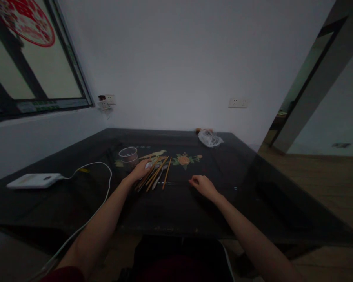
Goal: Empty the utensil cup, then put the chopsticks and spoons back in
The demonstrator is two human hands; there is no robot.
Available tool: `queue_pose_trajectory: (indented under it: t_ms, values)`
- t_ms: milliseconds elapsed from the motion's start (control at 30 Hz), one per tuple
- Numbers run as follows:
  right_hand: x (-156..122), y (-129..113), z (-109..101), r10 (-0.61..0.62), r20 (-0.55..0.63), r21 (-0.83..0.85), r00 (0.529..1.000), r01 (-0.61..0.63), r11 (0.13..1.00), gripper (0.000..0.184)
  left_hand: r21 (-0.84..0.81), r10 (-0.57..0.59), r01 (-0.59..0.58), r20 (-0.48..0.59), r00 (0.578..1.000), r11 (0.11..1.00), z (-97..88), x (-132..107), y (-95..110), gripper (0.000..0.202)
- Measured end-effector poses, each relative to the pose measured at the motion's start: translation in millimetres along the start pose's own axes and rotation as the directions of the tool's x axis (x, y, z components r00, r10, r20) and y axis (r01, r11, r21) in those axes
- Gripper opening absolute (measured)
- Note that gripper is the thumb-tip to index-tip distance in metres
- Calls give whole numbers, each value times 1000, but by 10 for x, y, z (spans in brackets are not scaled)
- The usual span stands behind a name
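Note:
On the dark table lies a loose bunch of wooden chopsticks (153, 176) mixed with metal spoons (159, 178). My left hand (139, 171) is at the left side of this bunch, its fingers closed around the bright bowl of a spoon (148, 165); part of the handle is hidden among the chopsticks. Just behind that hand stands a clear plastic cup (128, 158), upright. One chopstick (166, 173) lies a little apart on the right. My right hand (204, 185) rests near the table, right of the bunch, with its fingers curled in and nothing visible in them.
A white power bank (34, 180) with a white cable (110, 176) lies at the left, the cable running past my left forearm. A crumpled clear plastic bag (209, 138) is at the table's back edge. The dark table (170, 211) has a printed flower pattern; a wall stands behind.

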State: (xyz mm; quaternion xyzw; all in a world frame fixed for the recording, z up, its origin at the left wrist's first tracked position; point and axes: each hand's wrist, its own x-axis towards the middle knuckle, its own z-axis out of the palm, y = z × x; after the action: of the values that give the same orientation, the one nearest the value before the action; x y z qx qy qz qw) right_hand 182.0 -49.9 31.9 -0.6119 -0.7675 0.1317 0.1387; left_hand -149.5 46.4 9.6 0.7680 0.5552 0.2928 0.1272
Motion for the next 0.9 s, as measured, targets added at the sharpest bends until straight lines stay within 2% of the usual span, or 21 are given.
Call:
queue_pose_trajectory:
  t_ms: [267, 433, 633, 900]
  values:
    - [-6, 6, 6, -11, -16, 28, 1000, 12, 1000, 28, 38, 16, -18, 62, 998, 999, 158, 30, -79, 51]
    - [14, 25, 37, -17, -37, 75, 999, 19, 997, 27, 97, 25, -37, 128, 991, 995, 183, 18, -94, 53]
    - [74, 77, 123, -147, -201, 112, 968, 172, 979, 15, 97, 57, -72, 151, 987, 993, 174, 11, -103, 51]
    - [82, 93, 166, -215, -222, 157, 951, 253, 955, 11, 90, 52, -69, 175, 983, 994, 195, -13, -40, 52]
